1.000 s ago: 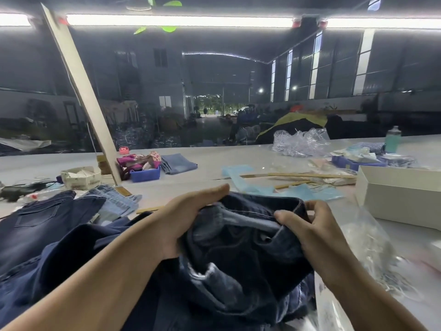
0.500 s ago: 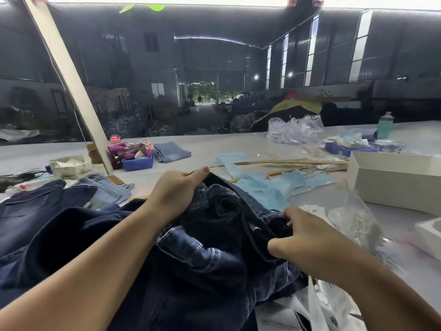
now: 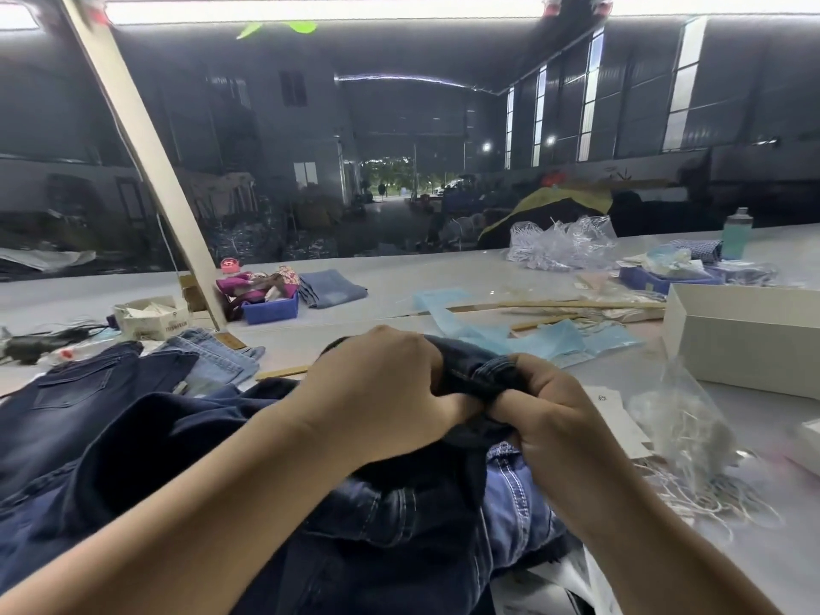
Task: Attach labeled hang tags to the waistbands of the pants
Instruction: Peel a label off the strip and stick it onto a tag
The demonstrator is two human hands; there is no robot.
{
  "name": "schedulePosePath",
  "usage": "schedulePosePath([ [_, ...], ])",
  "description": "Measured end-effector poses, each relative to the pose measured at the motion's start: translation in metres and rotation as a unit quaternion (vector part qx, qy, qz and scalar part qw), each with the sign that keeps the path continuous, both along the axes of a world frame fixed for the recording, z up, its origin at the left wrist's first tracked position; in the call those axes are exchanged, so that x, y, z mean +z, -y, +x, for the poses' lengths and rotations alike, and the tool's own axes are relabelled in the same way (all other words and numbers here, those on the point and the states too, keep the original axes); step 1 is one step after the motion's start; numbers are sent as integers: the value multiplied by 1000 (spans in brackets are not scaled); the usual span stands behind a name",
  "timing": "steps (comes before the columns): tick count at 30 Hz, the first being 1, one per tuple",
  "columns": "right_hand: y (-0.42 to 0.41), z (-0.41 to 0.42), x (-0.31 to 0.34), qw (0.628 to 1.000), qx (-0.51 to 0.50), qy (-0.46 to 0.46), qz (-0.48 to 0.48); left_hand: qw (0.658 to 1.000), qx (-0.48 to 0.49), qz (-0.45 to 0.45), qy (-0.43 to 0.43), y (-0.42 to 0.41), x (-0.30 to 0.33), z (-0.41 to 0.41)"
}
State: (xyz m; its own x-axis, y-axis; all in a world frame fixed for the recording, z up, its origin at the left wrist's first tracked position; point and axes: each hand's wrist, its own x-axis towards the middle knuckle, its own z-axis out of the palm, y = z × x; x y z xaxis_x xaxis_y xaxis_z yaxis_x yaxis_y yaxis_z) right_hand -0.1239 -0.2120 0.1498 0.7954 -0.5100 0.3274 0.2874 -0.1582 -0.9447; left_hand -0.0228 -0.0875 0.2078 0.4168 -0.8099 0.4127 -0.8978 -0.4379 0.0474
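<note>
Near the table's front edge, a dark denim waistband (image 3: 481, 375) is gripped by the left hand (image 3: 381, 392) and right hand (image 3: 546, 410); no tag is yet attached, so one must next be fetched.

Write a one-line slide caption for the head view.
Left hand and right hand grip the bunched waistband of dark denim jeans at a white worktable, no hang tag attached yet.

Dark indigo jeans (image 3: 390, 517) with pale stitching; light blue denim (image 3: 213, 357) behind. Blue tray (image 3: 270, 310), light blue sheets (image 3: 554, 344), white box (image 3: 745, 344), teal bottle (image 3: 736, 235), perhaps plastic.
</note>
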Motion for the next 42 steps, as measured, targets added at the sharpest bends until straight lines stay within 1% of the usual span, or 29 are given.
schedulePosePath([
  [3,-3,10,-1,1000,17,-19,3,994,36,85,-58,-7,4,17],
  [5,-5,15,1,999,43,-23,2,989,45,111,-85,-11,-3,26],
  [7,-6,19,4,998,50,-37,-6,989,51,93,-99,-13,-14,33],
  [8,-7,22,4,998,43,-50,-10,988,54,68,-130,-14,-20,37],
  [9,-6,25,4,997,23,-67,-20,979,55,30,-194,-15,-25,42],
  [10,-5,28,4,996,-1,-85,-39,956,52,-17,-287,-16,-29,46],
  [11,-5,30,4,992,-24,-108,-68,921,44,-69,-380,-18,-33,48],
  [12,-4,31,4,984,-46,-134,-108,884,34,-117,-451,-19,-36,50],
  [13,-3,33,3,971,-73,-158,-164,853,24,-159,-497,-19,-41,52],
  [14,-2,33,3,949,-116,-170,-240,828,14,-198,-525,-19,-47,52],
  [15,-3,35,3,917,-164,-162,-325,809,5,-233,-540,-18,-53,52],
  [16,-6,37,3,880,-211,-136,-404,793,-1,-263,-550,-18,-59,52],
  [17,-10,41,3,845,-246,-101,-463,776,-5,-289,-561,-18,-65,52],
  [18,-15,46,1,822,-265,-68,-499,757,-11,-310,-576,-19,-72,55],
  [19,-21,52,-3,812,-269,-35,-517,735,-24,-326,-595,-21,-78,58],
  [20,-26,57,-8,810,-265,-6,-523,712,-43,-337,-614,-23,-82,60],
  [22,-33,66,-16,832,-241,32,-499,668,-77,-352,-651,-27,-89,64],
  [23,-33,70,-20,844,-231,44,-482,652,-84,-355,-665,-29,-92,65],
  [24,-32,71,-24,852,-226,52,-470,645,-86,-356,-670,-29,-93,67],
  [25,-30,73,-27,854,-222,58,-467,648,-85,-356,-668,-29,-95,68],
  [28,-29,70,-37,846,-210,38,-489,673,-83,-346,-648,-27,-98,66],
  [30,-29,67,-43,864,-191,2,-466,686,-91,-343,-636,-25,-99,64],
  [32,-28,65,-45,886,-170,-38,-429,669,-100,-349,-648,-24,-100,61],
  [33,-27,64,-47,892,-162,-50,-418,667,-107,-354,-647,-24,-101,61],
  [34,-27,64,-47,896,-162,-55,-409,678,-118,-355,-632,-24,-102,61],
  [36,-28,65,-46,902,-162,-56,-397,718,-146,-340,-589,-23,-102,60],
  [39,-26,66,-50,915,-157,-32,-370,732,-186,-332,-566,-23,-101,58],
  [40,-23,66,-52,929,-148,-22,-340,738,-186,-331,-557,-24,-102,57],
  [42,-17,66,-56,969,-103,6,-226,762,-178,-321,-533,-23,-105,57],
])
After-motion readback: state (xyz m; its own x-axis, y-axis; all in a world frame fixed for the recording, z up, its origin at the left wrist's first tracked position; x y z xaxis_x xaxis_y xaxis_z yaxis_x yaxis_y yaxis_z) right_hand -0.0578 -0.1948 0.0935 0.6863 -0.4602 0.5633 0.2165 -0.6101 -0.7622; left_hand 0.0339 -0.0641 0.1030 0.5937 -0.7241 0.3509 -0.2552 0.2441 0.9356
